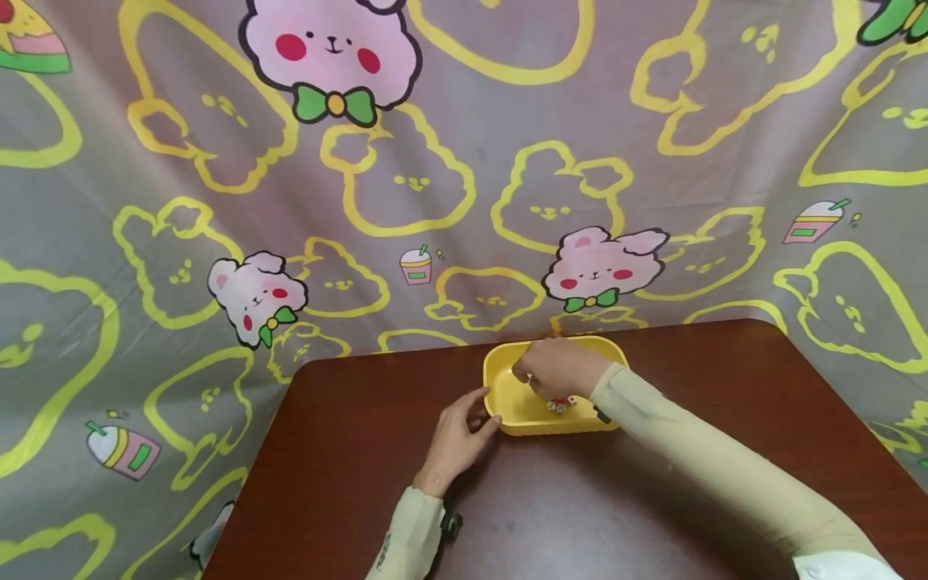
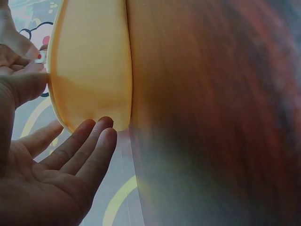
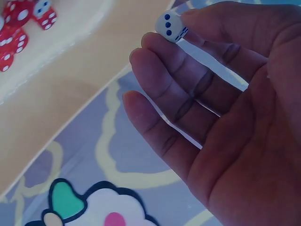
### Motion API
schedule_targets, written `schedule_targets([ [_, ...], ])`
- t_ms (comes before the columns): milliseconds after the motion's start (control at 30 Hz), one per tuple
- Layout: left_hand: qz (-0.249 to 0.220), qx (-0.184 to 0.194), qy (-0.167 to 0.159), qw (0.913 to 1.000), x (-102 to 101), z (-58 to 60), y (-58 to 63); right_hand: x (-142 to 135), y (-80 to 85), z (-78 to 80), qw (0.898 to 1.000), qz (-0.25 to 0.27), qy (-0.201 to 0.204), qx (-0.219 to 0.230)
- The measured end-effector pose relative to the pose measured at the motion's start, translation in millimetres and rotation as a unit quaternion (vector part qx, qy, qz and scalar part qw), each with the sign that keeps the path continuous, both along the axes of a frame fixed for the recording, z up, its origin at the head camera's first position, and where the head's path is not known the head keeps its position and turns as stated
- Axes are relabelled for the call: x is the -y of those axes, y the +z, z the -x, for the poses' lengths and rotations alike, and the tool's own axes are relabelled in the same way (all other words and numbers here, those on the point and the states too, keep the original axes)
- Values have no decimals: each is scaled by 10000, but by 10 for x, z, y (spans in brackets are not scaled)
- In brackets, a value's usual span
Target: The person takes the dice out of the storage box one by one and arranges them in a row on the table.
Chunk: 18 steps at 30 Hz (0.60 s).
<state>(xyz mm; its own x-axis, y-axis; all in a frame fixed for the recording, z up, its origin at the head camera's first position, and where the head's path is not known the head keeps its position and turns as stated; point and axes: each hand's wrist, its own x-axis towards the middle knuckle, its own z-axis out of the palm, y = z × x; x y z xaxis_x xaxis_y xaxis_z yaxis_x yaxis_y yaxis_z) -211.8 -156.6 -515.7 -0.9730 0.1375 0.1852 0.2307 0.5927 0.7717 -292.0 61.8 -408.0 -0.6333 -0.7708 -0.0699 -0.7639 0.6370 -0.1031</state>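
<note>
A yellow plastic basin (image 1: 536, 427) stands near the table's far edge. Inside it lies a small cluster of red and white dice (image 1: 560, 404); the right wrist view shows several red dice (image 3: 19, 13) at top left. My right hand (image 1: 565, 366) is over the basin, pinching a white die (image 3: 170, 27) with blue dots between thumb and fingertips. My left hand (image 1: 457, 439) is at the basin's left end, its thumb and fingers spread and fairly straight, touching the rim and outer wall.
The basin rests on a dark reddish-brown table (image 1: 377, 403). A grey cloth (image 1: 449, 266) printed with yellow outlines and cartoon animals hangs close behind and beside the table. Black wrist devices (image 1: 451, 525) are worn at the sleeves.
</note>
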Motion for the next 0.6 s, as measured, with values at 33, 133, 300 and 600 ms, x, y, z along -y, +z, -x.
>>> schedule_targets([
  [33, 9, -9, -1, 10000, -2, -1, 1, 11, 17, -28, 10000, -8, 12, -15],
  [133, 24, -17, -1, 10000, -6, -2, 4, 36, 61, -100, 9999, 8, 113, -63],
  [300, -3, -44, -15, 10000, -4, -5, 0, 68, 110, -215, 9993, 96, 291, -219],
  [600, -12, -25, -8, 10000, -3, -15, 4, 97, 103, -349, 9958, 241, 613, -632],
])
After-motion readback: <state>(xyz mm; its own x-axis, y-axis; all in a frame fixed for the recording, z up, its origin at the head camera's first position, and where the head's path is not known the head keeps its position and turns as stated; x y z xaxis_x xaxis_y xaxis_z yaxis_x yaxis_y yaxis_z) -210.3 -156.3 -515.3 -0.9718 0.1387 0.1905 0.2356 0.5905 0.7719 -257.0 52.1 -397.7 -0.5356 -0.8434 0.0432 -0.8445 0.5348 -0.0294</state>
